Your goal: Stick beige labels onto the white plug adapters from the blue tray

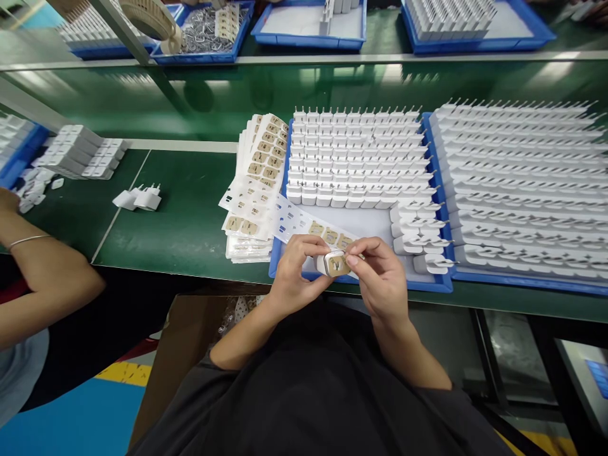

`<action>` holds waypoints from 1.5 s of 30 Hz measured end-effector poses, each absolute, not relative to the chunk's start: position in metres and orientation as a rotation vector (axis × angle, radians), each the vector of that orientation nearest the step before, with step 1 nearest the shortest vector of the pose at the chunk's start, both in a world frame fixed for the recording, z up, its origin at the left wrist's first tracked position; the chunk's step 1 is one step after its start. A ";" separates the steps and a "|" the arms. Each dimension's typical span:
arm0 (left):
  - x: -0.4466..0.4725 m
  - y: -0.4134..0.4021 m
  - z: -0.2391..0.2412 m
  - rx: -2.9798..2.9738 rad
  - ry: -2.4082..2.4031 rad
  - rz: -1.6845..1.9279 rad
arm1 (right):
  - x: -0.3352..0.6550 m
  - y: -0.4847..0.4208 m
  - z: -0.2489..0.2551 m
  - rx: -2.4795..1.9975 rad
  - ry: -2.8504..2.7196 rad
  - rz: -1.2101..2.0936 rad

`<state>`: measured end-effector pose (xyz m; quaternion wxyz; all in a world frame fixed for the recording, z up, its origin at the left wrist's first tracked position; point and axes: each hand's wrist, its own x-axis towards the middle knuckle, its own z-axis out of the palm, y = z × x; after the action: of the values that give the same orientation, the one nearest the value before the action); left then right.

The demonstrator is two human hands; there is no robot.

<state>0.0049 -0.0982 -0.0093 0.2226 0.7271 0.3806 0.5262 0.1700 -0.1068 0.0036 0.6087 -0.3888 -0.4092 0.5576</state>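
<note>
Between my hands is a white plug adapter (322, 265), with a tan sticker (338, 265) on the end that faces me. My left hand (297, 269) grips the adapter's body from the left. The thumb and forefinger of my right hand (382, 278) pinch the sticker's right edge. Just behind my fingers, a sticker strip (304, 221) with several tan labels lies across the blue tray (274, 263). Rows of white adapters (351, 158), pins up, fill the tray's back, and several more stand along its right side.
Sheets of tan stickers (259, 164) are stacked left of the tray. A second full adapter tray (517, 190) adjoins on the right. Two loose adapters (137, 197) lie farther left, near a co-worker's arm (47, 278). More blue trays (308, 41) rest on the shelf behind.
</note>
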 end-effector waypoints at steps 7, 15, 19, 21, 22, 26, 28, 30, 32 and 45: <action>0.004 -0.098 -0.010 2.010 1.056 1.446 | 0.170 -0.108 0.004 -0.895 -0.947 1.287; 0.003 -0.099 -0.010 1.999 1.059 1.428 | 0.168 -0.109 0.004 -0.951 -0.968 1.253; 0.003 -0.100 -0.009 2.006 1.069 1.424 | 0.168 -0.109 0.004 -0.963 -0.987 1.233; 0.003 -0.100 -0.009 2.014 1.075 1.424 | 0.167 -0.109 0.005 -0.966 -1.000 1.217; 0.003 -0.100 -0.009 2.019 1.078 1.428 | 0.167 -0.108 0.005 -0.966 -1.008 1.210; 0.003 -0.100 -0.009 2.041 1.097 1.440 | 0.165 -0.108 0.006 -0.986 -1.032 1.192; 0.003 -0.100 -0.009 2.053 1.104 1.442 | 0.164 -0.108 0.006 -1.007 -1.034 1.185; 0.003 -0.100 -0.009 2.061 1.109 1.447 | 0.163 -0.108 0.006 -1.033 -1.037 1.176; 0.003 -0.100 -0.009 2.072 1.114 1.452 | 0.163 -0.109 0.005 -1.063 -1.044 1.165; 0.004 -0.099 -0.011 2.094 1.158 1.514 | 0.155 -0.112 0.005 -1.156 -1.230 0.871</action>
<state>0.0036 -0.0994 -0.0106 0.1546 0.7306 0.4041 0.5283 0.1546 -0.1117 0.0052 0.5819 -0.4948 -0.5267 0.3731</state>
